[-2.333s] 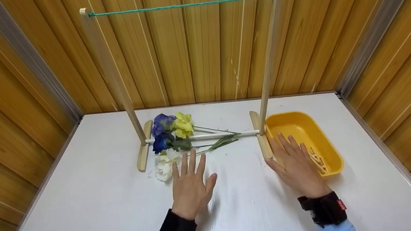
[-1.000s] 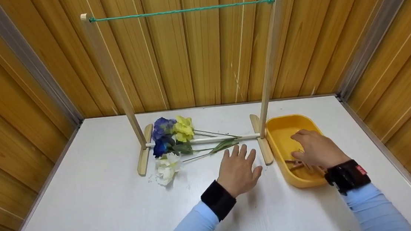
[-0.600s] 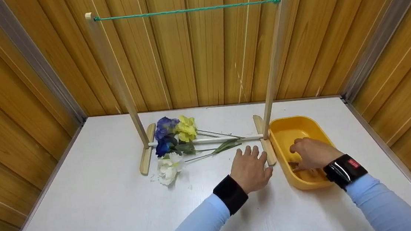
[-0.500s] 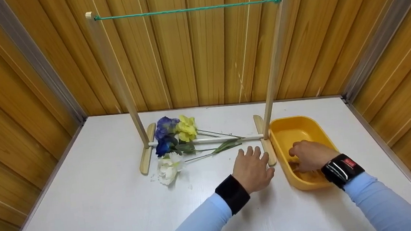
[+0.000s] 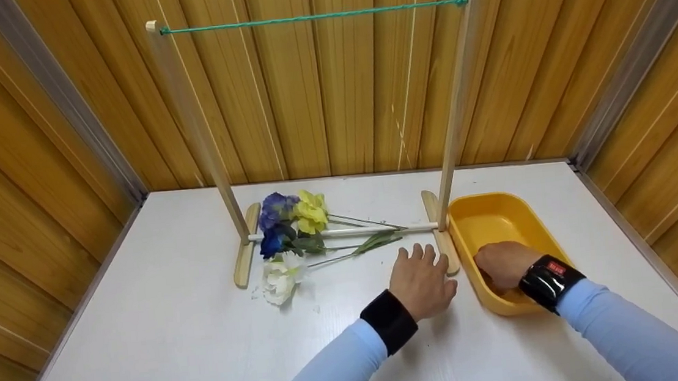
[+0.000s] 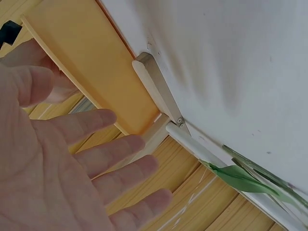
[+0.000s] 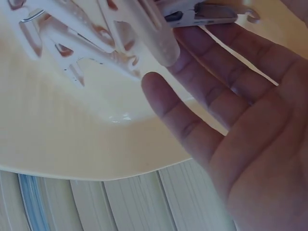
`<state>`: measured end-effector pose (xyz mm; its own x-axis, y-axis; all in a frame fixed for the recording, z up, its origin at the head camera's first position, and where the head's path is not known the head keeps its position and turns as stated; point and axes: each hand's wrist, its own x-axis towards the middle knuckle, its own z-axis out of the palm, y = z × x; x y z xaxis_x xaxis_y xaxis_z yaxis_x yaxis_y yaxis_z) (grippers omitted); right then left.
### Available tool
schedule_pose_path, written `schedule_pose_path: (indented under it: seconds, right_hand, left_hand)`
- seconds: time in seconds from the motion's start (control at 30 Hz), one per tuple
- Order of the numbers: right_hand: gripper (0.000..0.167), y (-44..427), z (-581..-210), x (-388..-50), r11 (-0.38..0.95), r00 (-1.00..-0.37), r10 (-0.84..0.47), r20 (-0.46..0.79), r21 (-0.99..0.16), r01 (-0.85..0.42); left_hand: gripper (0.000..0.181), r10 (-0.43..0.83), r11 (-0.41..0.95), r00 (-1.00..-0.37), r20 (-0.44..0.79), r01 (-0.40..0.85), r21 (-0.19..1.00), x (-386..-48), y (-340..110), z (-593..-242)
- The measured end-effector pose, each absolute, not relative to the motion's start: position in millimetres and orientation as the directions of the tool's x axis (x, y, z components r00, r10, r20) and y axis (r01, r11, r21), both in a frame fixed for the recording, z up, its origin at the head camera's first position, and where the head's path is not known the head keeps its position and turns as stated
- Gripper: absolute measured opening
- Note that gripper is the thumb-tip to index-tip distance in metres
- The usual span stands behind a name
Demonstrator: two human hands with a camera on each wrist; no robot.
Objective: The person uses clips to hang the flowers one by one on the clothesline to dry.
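My right hand (image 5: 508, 263) reaches down into the yellow plastic basin (image 5: 487, 202); the hand hides its fingertips in the head view. In the right wrist view its fairly straight fingers (image 7: 207, 91) touch the pale clothespins (image 7: 144, 29) heaped there. One clothespin with a metal spring (image 7: 207, 14) lies against the fingertips. My left hand (image 5: 422, 284) hovers over the white table with fingers spread and nothing in them, close to the rack's right foot (image 5: 448, 254). Artificial flowers lie to its left: a purple one (image 5: 276, 208), a yellow one (image 5: 311, 211), a blue one (image 5: 271, 243) and a white one (image 5: 280, 279).
A wooden rack stands behind the hands, with a left post (image 5: 202, 135), a right post (image 5: 458, 112) and a green cord (image 5: 311, 17) strung between their tops. Flower stems (image 5: 374, 242) lie by its white bottom bar (image 5: 419, 227). Wood-patterned panels (image 5: 342, 92) enclose the table (image 5: 142, 330).
My right hand has moved from above the basin's left edge down into it, among the clothespins. My left hand has shifted right, from beside the white flower toward the rack's right foot.
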<state>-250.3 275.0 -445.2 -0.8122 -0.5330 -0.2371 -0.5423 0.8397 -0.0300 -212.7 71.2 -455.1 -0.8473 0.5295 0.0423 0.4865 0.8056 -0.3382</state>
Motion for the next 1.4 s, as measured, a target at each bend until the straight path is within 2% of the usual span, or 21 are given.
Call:
schedule_pose_path:
  seconds: [0.13, 0.3, 0.53, 0.87, 1.0, 1.2, 1.4]
  right_hand:
    - [0.025, 277.0, -450.1, -251.9, 0.812, -0.801, -0.569, -0.187, 0.024, -0.583]
    - [0.026, 280.5, -454.8, -255.4, 0.799, -0.793, -0.591, -0.145, 0.033, -0.601]
    - [0.023, 284.7, -443.2, -267.2, 0.837, -0.824, -0.548, -0.145, -0.072, -0.543]
    - [0.014, 285.5, -403.0, -265.6, 0.831, -0.856, -0.517, 0.005, -0.237, -0.503]
    - [0.010, 274.6, -391.6, -261.0, 0.776, -0.830, -0.539, 0.146, -0.297, -0.556]
    - [0.025, 251.6, -388.3, -250.0, 0.645, -0.758, -0.546, 0.357, -0.398, -0.652]
    - [0.026, 231.4, -396.6, -239.3, 0.579, -0.780, -0.446, 0.439, -0.523, -0.626]
  left_hand:
    - [0.051, 0.532, 0.808, -0.844, 0.065, 0.483, -0.338, -212.4, 70.8, -455.0]
    - [0.051, 0.537, 0.807, -0.839, 0.084, 0.482, -0.340, -212.0, 69.6, -455.5]
    - [0.050, 0.549, 0.813, -0.826, 0.126, 0.493, -0.309, -214.3, 65.7, -454.1]
    - [0.046, 0.543, 0.836, -0.817, 0.194, 0.547, -0.035, -222.5, 49.0, -450.6]
    - [0.045, 0.532, 0.821, -0.803, 0.267, 0.566, 0.068, -225.1, 37.7, -446.0]
    - [0.046, 0.514, 0.757, -0.759, 0.400, 0.621, 0.205, -226.0, 16.9, -435.5]
    - [0.046, 0.492, 0.694, -0.749, 0.445, 0.645, 0.319, -222.1, -4.3, -429.1]
